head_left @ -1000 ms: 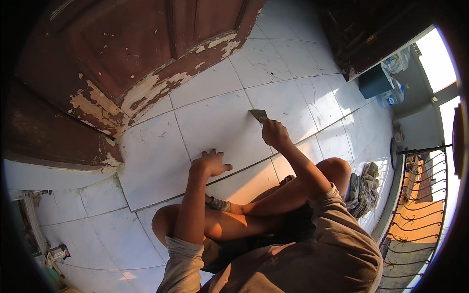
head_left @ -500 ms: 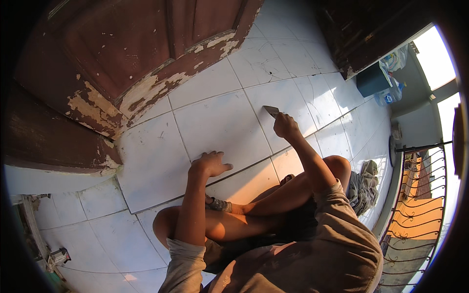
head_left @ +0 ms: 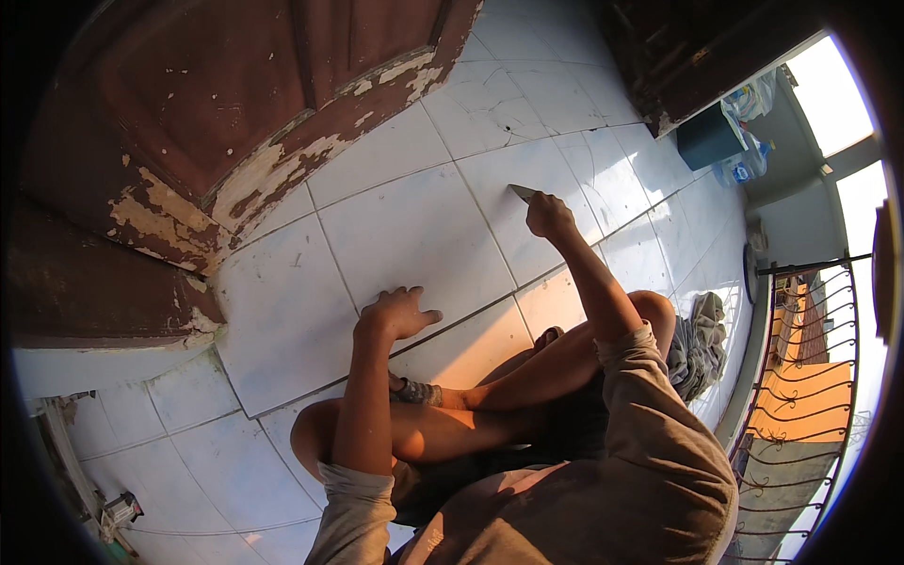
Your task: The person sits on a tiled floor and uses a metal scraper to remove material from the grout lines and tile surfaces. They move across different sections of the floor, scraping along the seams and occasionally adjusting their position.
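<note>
My right hand is closed round the handle of a putty knife; its flat metal blade points away to the left, over or on the white floor tiles. The handle is hidden in my fist. I cannot tell whether the blade touches the tile. To the left, my left hand rests palm down on the tiles with its fingers spread and nothing in it. My crossed legs lie just behind both hands.
A brown door with peeling paint stands at the far left, a second dark door at the far right. Beyond it are a dark bin and plastic bottles. A grey cloth lies by my right knee, near a metal railing.
The putty knife's blade has turned and looks narrower now. My left hand stays flat on the tiles. The whole view has shifted slightly.
</note>
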{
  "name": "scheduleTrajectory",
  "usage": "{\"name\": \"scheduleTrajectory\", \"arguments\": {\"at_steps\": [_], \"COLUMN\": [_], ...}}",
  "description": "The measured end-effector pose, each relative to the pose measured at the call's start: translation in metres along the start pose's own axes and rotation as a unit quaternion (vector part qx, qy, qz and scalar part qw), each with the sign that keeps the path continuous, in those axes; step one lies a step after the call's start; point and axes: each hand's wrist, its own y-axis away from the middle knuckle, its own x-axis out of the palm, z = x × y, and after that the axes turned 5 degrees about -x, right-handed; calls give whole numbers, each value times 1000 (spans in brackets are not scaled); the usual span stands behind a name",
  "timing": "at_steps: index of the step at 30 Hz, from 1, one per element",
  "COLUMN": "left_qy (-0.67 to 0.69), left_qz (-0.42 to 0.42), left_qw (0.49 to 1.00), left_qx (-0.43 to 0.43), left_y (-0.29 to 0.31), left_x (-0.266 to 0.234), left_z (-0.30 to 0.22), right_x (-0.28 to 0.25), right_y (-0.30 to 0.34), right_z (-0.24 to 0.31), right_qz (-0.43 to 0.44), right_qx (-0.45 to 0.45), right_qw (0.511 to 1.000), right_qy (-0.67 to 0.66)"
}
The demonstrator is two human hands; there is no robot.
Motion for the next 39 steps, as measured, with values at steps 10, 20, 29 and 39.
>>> {"name": "scheduleTrajectory", "arguments": {"at_steps": [10,20,29,39], "left_qy": [-1,48,31,58], "left_qz": [-5,10,-3,-183], "left_qw": [1000,999,999,981], "left_qx": [4,-3,22,25], "left_y": [3,15,12,22], "left_x": [-1,-11,-8,-16], "left_z": [-2,-14,-9,4], "right_x": [21,11,27,126], "right_y": [29,83,77,259], "right_z": [2,4,15,65], "right_qz": [-9,48,-2,-19], "right_qx": [-26,-19,-23,-8], "right_qw": [995,997,999,874], "right_qy": [95,49,30,-486]}}
